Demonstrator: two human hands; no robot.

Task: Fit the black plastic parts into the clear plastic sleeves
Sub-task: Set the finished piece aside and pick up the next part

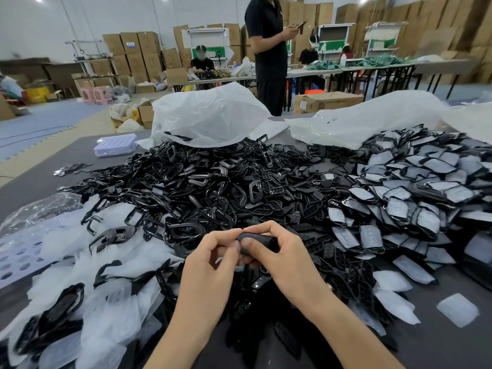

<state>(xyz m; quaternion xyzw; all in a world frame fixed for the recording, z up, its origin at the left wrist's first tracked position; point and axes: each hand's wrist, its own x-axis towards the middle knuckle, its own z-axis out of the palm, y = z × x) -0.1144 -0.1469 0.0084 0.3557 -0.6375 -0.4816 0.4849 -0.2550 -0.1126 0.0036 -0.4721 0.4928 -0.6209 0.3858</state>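
black part [262, 238] pinched: lh [210, 262], rh [287, 254]

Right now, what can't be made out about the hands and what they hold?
Head view only.
1. Black part: mostly covered by the fingers of the left hand and right hand; its shape, and whether it is already sleeved, cannot be told.
2. Perforated tray: cut off by the left edge and partly under clear plastic.
3. Label on the cardboard box: too small to read.
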